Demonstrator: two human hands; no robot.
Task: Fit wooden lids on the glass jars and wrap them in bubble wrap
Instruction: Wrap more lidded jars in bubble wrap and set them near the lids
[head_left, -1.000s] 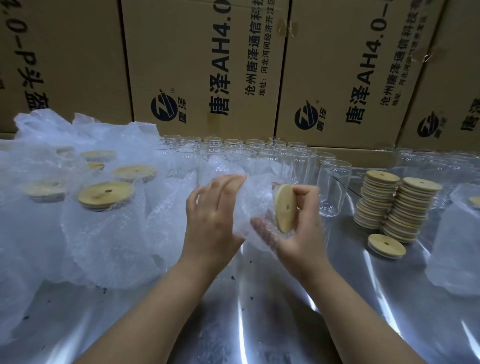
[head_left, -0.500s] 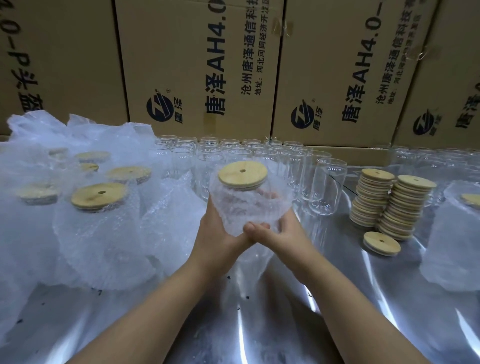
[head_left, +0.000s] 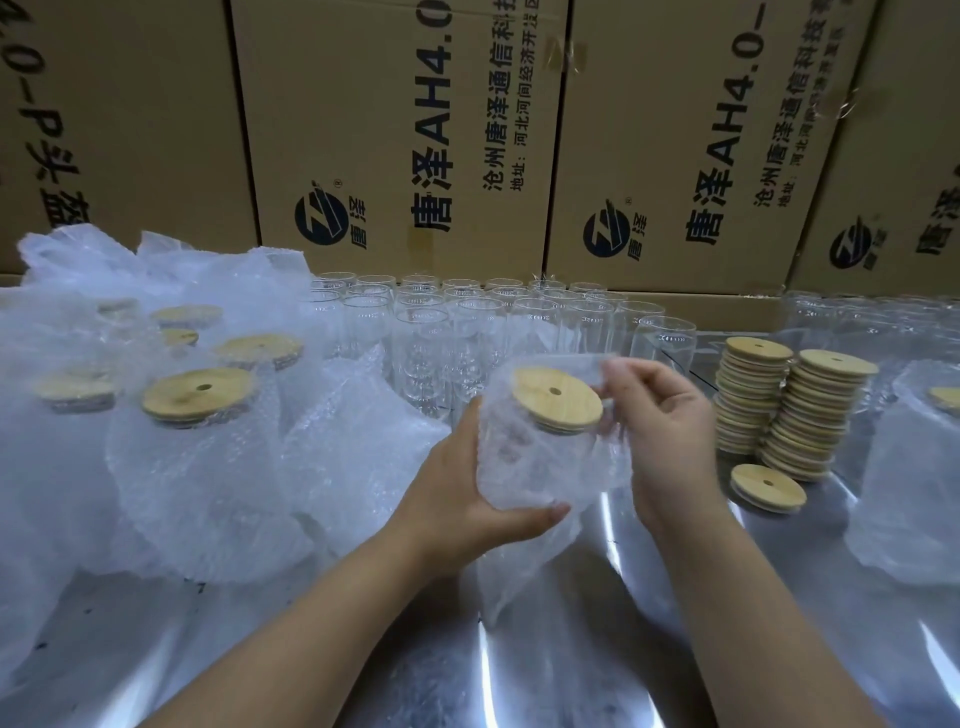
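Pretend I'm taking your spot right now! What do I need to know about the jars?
Left hand grips the jar from below, tilted above the table.
Right hand pinches the bubble wrap beside the jar's wooden lid.
Done: this jar is lidded. Wrapped jars stand on the left, and another wrapped jar on the right.
Left: finish this wrap, then lid and wrap the bare jars at the back. The lid stacks and a loose lid wait on the right.
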